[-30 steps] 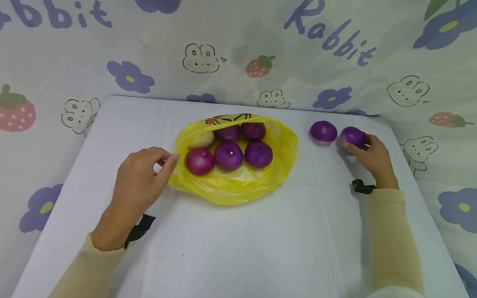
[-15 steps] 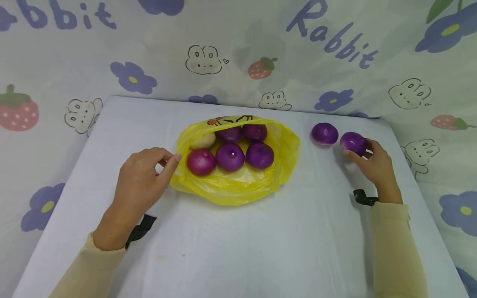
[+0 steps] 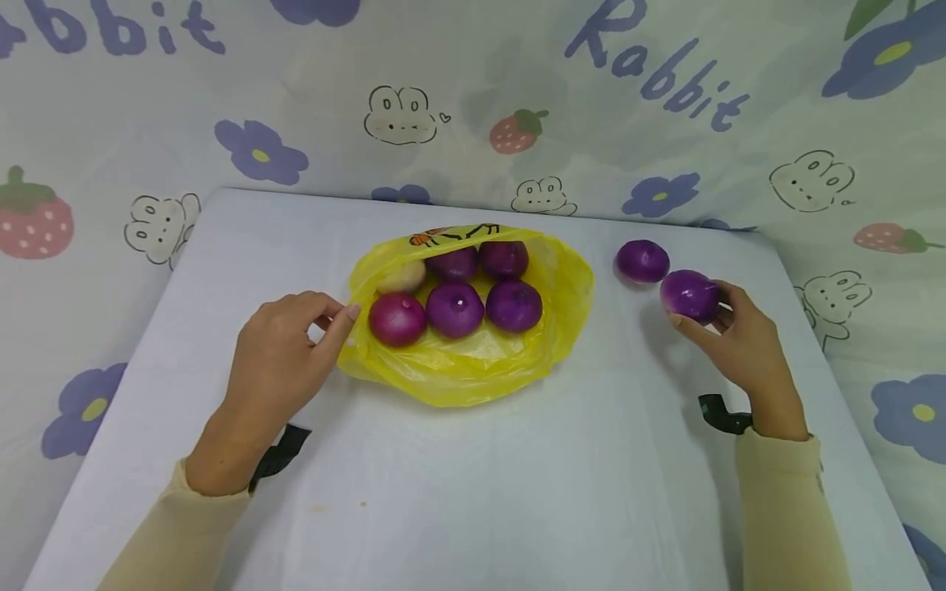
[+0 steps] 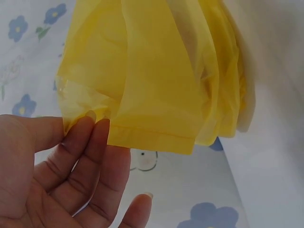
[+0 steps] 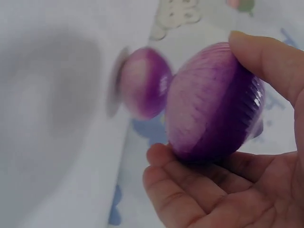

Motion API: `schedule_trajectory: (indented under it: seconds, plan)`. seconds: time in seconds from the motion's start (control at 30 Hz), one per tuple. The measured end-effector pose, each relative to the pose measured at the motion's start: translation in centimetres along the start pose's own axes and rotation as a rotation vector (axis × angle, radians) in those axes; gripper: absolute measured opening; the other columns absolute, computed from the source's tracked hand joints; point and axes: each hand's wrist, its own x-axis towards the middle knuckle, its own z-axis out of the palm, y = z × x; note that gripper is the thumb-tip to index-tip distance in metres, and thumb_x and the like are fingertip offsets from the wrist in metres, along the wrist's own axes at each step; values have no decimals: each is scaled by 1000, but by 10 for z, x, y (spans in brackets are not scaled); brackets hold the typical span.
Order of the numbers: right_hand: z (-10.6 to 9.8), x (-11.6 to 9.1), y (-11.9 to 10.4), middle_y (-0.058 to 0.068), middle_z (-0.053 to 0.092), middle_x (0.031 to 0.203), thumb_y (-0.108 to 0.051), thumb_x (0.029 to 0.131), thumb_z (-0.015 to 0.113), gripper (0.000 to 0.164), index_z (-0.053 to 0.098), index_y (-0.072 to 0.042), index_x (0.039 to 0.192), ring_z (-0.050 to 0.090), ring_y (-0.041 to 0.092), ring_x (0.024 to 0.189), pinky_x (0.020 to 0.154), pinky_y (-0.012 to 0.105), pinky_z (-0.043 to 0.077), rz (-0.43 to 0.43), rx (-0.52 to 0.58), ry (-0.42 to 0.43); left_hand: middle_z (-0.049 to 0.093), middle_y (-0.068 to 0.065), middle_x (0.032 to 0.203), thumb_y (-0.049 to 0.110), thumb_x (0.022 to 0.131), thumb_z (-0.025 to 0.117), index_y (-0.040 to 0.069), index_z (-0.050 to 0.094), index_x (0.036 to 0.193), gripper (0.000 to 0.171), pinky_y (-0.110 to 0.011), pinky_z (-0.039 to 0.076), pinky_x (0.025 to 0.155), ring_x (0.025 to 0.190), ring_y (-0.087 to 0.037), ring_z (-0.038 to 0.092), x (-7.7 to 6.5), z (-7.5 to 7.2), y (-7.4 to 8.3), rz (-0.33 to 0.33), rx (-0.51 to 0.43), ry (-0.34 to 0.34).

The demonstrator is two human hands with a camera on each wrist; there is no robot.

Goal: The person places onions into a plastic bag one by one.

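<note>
A yellow plastic bag (image 3: pixel 443 382) lies with its mouth open on the table, several purple onions (image 3: pixel 454 310) and one pale, potato-like item (image 3: pixel 401 277) inside. My left hand (image 3: pixel 284 361) pinches the bag's left edge between thumb and fingers; the left wrist view shows the pinched yellow plastic (image 4: pixel 152 95) close up. On the right, my right hand (image 3: pixel 746 345) holds a purple onion (image 3: pixel 689 296) between thumb and fingers, and a shadow falls on the table below it. Another onion (image 3: pixel 642 262) rests on the table just behind the held one.
The white tabletop (image 3: pixel 517 492) reaches to a patterned cloth backdrop (image 3: pixel 458 57) with rabbits, flowers and strawberries. A black strap end (image 3: pixel 724 414) hangs at the right wrist, and a similar strap (image 3: pixel 281 455) at the left.
My right hand has lifted the onion and brought it slightly toward me and to the left. The left hand keeps its pinch on the bag in the same place.
</note>
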Motion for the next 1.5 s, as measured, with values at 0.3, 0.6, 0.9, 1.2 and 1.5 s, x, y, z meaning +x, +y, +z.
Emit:
schedule_trajectory:
  seconds: [0.3, 0.6, 0.9, 1.2, 1.5]
  plan:
    - [3, -27, -33, 31, 43, 155, -43, 92, 81, 100, 24, -2, 163, 50, 52, 136, 102, 61, 43, -125, -16, -14, 70, -9, 80, 16, 97, 76, 2, 75, 91, 16, -42, 45, 64, 66, -24, 55, 0, 0, 0, 4, 0, 3]
    - [14, -49, -61, 21, 56, 146, -29, 87, 89, 86, 42, -1, 154, 58, 42, 132, 100, 20, 44, -298, 10, -13, 70, -9, 80, 17, 98, 75, 2, 75, 91, 17, -42, 45, 64, 65, -24, 54, 1, 0, 0, -5, 5, -4]
    - [29, -66, -92, 15, 55, 146, -25, 84, 91, 88, 42, -4, 153, 59, 33, 131, 104, 51, 49, -463, -87, -82, 70, -9, 80, 16, 98, 75, 2, 76, 92, 15, -42, 45, 64, 66, -24, 55, 1, 1, 0, 4, -4, 5]
    - [56, -71, -114, 8, 54, 144, -26, 83, 91, 87, 42, -7, 153, 58, 24, 127, 104, 49, 51, -618, -104, -137, 71, -8, 80, 17, 98, 75, 3, 76, 92, 15, -42, 45, 63, 65, -24, 56, 0, 1, -2, 2, -5, -8]
    - [101, -68, -143, 10, 51, 150, -32, 85, 90, 93, 37, -4, 156, 53, 25, 135, 110, 46, 46, -721, -72, -186, 71, -6, 81, 15, 97, 75, 4, 76, 91, 12, -42, 44, 64, 64, -22, 55, 0, 1, -2, 15, -15, 14]
